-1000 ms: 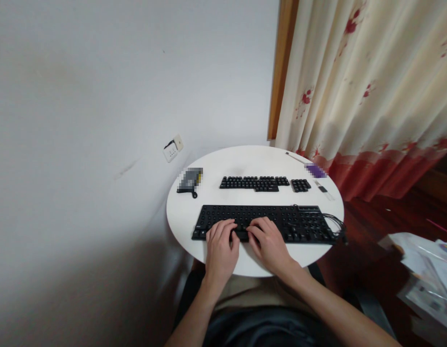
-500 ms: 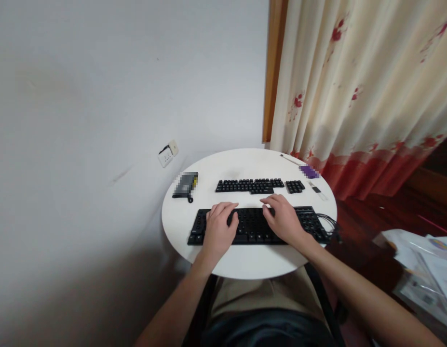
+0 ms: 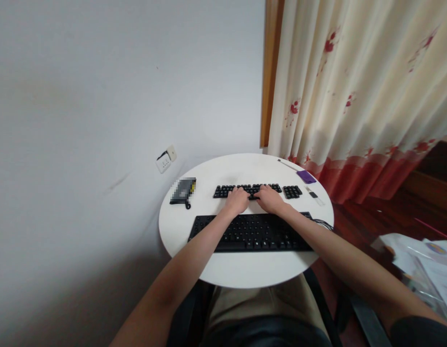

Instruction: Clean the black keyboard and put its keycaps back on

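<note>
Both of my hands rest over the long rows of loose black keycaps (image 3: pixel 221 192) at the middle of the round table. My left hand (image 3: pixel 237 200) lies over the middle of the rows, its thumb out to the right. Just beside it, my right hand (image 3: pixel 269 198) touches the keycaps further right, with its thumb pointing left. Fingers of both hands look apart, though some tips are hidden among the keycaps. Under my forearms lies the black keyboard (image 3: pixel 252 231), with many key positions showing no keycaps. A separate block of number-pad keycaps (image 3: pixel 292 192) sits right of my right hand.
The white round table (image 3: pixel 241 274) stands against the wall. A blurred dark grey pouch-like item (image 3: pixel 183 190) lies at the left. On the right are a purple item (image 3: pixel 306 177), a small clear-and-black item (image 3: pixel 313 194) and the coiled keyboard cable (image 3: pixel 322 223).
Both hands have moved forward from above the keyboard to the rows of keycaps, and closer together. The view has shifted slightly.
</note>
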The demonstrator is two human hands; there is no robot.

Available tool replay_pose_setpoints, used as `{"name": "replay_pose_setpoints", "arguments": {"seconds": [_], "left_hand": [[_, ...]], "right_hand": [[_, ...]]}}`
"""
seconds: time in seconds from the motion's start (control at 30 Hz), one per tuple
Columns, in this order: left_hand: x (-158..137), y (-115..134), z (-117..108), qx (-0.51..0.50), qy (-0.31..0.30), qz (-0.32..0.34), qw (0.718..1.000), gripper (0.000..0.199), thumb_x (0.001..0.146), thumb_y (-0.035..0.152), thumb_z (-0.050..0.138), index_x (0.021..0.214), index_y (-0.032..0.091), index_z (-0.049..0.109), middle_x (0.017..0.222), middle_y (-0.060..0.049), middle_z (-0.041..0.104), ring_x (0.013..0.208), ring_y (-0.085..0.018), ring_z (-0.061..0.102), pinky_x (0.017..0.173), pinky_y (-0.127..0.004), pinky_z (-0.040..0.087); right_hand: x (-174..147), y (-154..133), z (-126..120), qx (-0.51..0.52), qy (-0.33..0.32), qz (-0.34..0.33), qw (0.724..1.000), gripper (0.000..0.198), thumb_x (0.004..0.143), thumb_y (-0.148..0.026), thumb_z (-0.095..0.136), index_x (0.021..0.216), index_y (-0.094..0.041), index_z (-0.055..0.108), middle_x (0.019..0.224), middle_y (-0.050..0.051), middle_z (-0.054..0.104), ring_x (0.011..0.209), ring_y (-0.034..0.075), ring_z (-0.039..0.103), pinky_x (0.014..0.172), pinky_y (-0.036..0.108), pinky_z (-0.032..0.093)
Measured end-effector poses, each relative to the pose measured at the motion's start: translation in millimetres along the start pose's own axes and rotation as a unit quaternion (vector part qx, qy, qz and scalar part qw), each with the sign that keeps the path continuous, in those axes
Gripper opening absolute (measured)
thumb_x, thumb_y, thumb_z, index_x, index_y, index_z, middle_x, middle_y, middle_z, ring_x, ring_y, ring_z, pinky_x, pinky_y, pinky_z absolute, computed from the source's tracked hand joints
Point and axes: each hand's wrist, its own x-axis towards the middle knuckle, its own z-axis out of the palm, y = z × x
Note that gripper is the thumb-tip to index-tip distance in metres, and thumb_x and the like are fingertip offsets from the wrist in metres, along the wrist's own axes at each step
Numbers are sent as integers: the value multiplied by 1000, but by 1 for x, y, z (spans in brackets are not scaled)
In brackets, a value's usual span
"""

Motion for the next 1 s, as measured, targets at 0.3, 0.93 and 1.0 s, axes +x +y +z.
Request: {"name": "replay_pose_setpoints", "arguments": {"seconds": [0.3,0.93,1.0], "left_hand": [[-3,3,1,6,31,3,999,21,92,25,58,99,19,78,113,-13,66,114,-30,55,98,-41,46],[-1,0,10,-74,34,34,996,18,84,20,67,97,24,79,110,-9,73,111,-26,64,99,-34,47],[-2,-1,11,-94,26,48,994,17,82,20,68,95,23,79,109,-8,73,110,-26,65,98,-33,48]], "right_hand": [[-1,0,4,-8,-12,-14,1000,27,95,-19,51,98,-16,78,111,15,64,110,27,55,89,31,44],[9,3,6,-8,0,-38,999,21,90,-17,61,105,-17,76,113,15,63,114,27,53,96,32,42],[9,3,7,-3,-2,-40,999,20,90,-16,61,102,-17,77,112,14,64,113,26,53,95,31,42]]}}
